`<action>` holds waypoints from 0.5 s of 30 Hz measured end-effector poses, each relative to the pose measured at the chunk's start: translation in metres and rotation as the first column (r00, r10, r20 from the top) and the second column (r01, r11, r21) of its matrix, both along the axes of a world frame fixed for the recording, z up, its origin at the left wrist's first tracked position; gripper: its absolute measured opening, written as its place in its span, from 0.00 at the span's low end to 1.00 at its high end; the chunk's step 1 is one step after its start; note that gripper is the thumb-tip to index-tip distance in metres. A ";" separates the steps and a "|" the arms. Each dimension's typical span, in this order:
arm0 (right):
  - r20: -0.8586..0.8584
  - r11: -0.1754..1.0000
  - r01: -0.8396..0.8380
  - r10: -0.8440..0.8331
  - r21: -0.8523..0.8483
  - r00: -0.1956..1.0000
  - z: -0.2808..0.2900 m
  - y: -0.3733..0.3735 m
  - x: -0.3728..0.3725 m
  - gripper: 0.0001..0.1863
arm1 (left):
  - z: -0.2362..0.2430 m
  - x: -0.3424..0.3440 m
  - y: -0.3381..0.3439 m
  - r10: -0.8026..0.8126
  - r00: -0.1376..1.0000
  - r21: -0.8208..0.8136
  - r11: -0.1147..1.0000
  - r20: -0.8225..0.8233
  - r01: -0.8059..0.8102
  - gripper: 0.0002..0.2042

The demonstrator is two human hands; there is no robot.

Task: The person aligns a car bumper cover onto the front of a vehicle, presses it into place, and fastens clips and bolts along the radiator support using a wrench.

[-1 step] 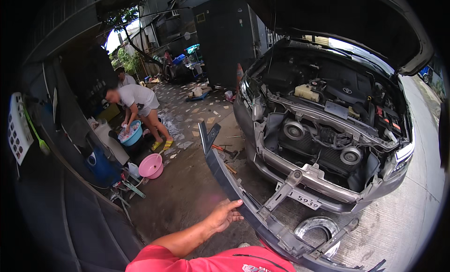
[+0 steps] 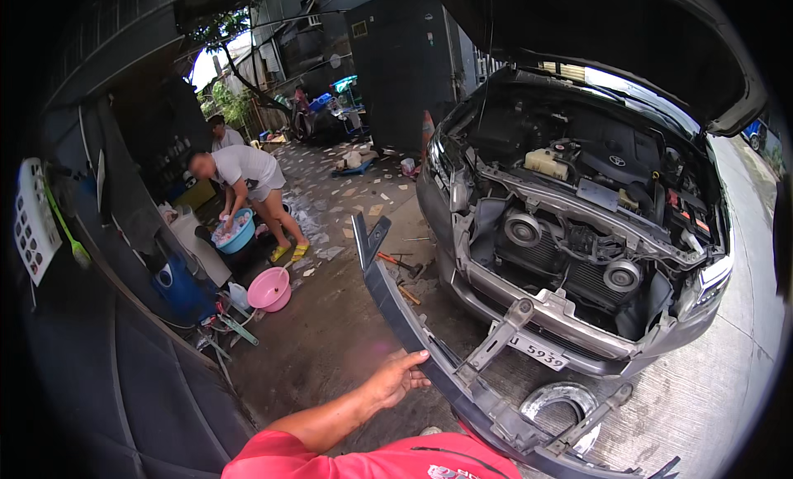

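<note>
My left hand (image 2: 395, 381) grips a long, curved, dark car trim piece (image 2: 388, 301), thumb on its top edge and fingers curled under. The piece slants from the middle of the view down to the lower right. Grey metal brackets (image 2: 496, 339) stick out from its far side. Beyond it stands a grey car (image 2: 446, 231), hood raised and front opened up, showing two round horns (image 2: 523, 229) and the engine bay (image 2: 595, 149). My right hand is out of view; the lower end of the trim piece runs off toward the bottom edge.
A tire (image 2: 562, 396) lies on the concrete under the brackets. A hammer (image 2: 401, 264) rests on the ground by the car. To the left are a pink basin (image 2: 268, 291) and a person (image 2: 248, 173) bending over a blue tub (image 2: 235, 235). A dark wall (image 2: 124, 347) runs along the left.
The view has shifted very slightly, so the car and yard appear a little farther right. My left hand's grip on the trim piece is unchanged.
</note>
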State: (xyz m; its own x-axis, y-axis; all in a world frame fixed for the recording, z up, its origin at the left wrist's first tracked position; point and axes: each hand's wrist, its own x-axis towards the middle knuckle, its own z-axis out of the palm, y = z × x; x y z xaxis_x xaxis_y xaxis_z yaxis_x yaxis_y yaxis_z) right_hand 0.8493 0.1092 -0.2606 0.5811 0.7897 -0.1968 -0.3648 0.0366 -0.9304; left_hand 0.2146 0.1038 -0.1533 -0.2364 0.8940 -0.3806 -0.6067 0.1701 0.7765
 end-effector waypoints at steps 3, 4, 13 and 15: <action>-0.011 0.999 -0.046 0.046 -0.021 0.999 -0.001 0.032 -0.013 0.41 | -0.001 -0.003 -0.010 0.042 0.999 0.012 0.999 -0.001 -0.042 0.16; -0.010 0.998 -0.060 0.059 -0.022 0.998 -0.001 0.041 -0.016 0.41 | -0.002 -0.004 -0.013 0.062 0.998 0.015 0.998 0.000 -0.062 0.16; -0.013 0.987 -0.157 0.157 -0.043 0.988 -0.004 0.086 -0.042 0.40 | -0.010 -0.011 -0.037 0.184 0.982 0.050 0.981 0.044 -0.186 0.19; -0.014 0.986 -0.164 0.164 -0.042 0.986 -0.004 0.090 -0.044 0.40 | -0.009 -0.012 -0.042 0.200 0.978 0.058 0.977 0.052 -0.203 0.19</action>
State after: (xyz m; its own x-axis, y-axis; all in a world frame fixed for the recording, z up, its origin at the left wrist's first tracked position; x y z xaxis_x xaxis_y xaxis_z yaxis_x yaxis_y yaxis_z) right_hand 0.8052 0.1996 -0.2644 0.4422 0.8648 -0.2380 -0.3727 -0.0641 -0.9257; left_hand 0.2030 0.0621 -0.1622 -0.3976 0.8521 -0.3402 -0.6589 -0.0071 0.7522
